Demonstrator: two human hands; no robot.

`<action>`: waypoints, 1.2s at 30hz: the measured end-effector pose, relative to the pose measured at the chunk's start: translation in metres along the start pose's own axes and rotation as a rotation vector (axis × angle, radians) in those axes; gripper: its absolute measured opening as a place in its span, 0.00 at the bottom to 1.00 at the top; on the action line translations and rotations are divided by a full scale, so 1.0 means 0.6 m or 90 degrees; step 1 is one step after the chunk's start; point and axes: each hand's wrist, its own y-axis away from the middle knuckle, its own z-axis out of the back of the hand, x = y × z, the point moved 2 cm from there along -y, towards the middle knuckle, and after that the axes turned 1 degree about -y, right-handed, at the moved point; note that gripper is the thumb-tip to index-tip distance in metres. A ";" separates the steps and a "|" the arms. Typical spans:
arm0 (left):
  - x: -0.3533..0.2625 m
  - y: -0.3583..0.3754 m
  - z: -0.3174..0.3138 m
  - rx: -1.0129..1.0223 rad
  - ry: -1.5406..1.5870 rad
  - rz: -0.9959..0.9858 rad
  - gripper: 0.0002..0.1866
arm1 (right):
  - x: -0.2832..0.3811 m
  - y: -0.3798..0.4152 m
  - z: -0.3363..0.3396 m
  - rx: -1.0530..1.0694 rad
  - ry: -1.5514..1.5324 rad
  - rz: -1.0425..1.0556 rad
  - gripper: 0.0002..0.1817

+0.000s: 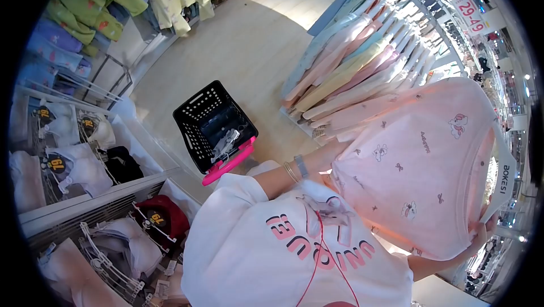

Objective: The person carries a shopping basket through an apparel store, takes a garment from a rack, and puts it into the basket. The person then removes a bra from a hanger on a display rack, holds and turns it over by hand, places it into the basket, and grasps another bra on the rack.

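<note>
In the head view, the pink garment [419,177] spreads across the right of the frame beside the white hanger [504,179], its lower edge grasped by the fingers of the right hand [481,239]. The left wrist [300,165] reaches behind the fabric, which hides the left hand, so one cannot tell how its fingers stand. Left of centre, a black basket [212,111] with a pink handle [229,163] sits on the floor [243,35], below and left of the hanging clothes [351,58] at upper right
</note>
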 end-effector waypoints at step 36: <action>0.003 0.667 0.355 -0.920 -0.363 -0.246 0.13 | 0.262 -0.081 -0.506 0.404 -0.649 0.078 0.25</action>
